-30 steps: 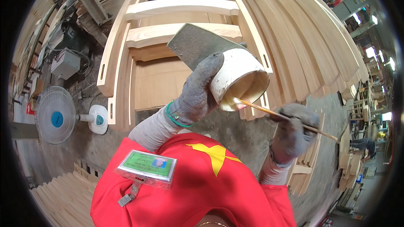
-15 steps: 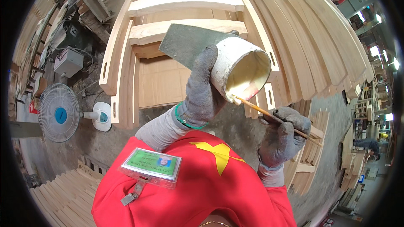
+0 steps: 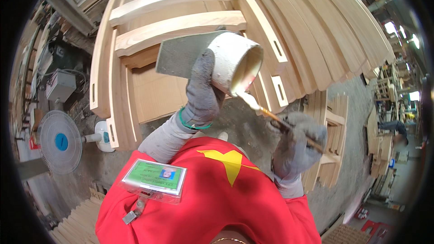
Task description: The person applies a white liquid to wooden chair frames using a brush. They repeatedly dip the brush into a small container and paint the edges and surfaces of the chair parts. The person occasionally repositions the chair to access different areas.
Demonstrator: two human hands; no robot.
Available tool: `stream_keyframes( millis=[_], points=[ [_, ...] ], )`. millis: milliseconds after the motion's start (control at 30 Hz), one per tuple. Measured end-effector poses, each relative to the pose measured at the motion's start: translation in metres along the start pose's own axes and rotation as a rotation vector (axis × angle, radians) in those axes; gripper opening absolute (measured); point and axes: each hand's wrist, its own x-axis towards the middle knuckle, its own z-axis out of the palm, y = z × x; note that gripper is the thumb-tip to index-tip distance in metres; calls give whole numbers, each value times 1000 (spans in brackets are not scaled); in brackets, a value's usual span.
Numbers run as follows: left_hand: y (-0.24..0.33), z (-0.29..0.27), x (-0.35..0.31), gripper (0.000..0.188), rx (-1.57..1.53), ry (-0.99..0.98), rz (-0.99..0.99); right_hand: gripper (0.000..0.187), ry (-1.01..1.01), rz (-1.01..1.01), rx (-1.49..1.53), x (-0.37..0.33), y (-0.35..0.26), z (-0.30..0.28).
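In its grey glove, my left hand [image 3: 201, 92] grips a round white pot [image 3: 226, 63], tilted so its mouth faces right. A flat grey plate [image 3: 181, 55] juts out to the left behind the pot; I cannot tell whether it is fixed to it. My gloved right hand [image 3: 298, 142] is closed round a thin wooden-handled brush [image 3: 273, 116]. The brush tip, thick with white glue-like paste, is at the pot's lower lip. Beyond the pot stand pale wooden frame pieces [image 3: 181, 20], with slots cut near the ends of the side rails.
Long wooden boards [image 3: 312, 31] are stacked at the right, with smaller wooden frames [image 3: 332, 131] below them. A fan [image 3: 61, 142] stands at the left near a grey box [image 3: 62, 86]. Another person [image 3: 395, 129] bends over at the far right.
The pot has shifted left and turned, so less of its inside shows. The brush has come out of the pot's mouth, showing its white-coated tip. The whole view has shifted slightly.
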Motion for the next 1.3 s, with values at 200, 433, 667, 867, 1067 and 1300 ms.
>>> stream_keyframes(
  millis=[200, 433, 667, 867, 1067, 1300],
  points=[
    [-6, -31, 6, 47, -164, 63, -130, 12, 236, 195, -427, 46, 10, -61],
    [-7, -84, -2, 39, -202, -25, -122, 16, 80, 279, -641, 41, 53, -107],
    [5, -89, -6, 38, -233, 30, -145, 19, 83, 293, -700, 40, 60, -108],
    [7, -101, -4, 41, -202, 196, -193, 19, 85, 276, -724, 38, 68, -112],
    [11, -101, -4, 41, -246, 240, -211, 20, 104, 291, -659, 48, 66, -105],
    [16, -100, -7, 44, -205, 179, -188, 18, 61, 217, -592, 56, 72, -99]
  ],
)
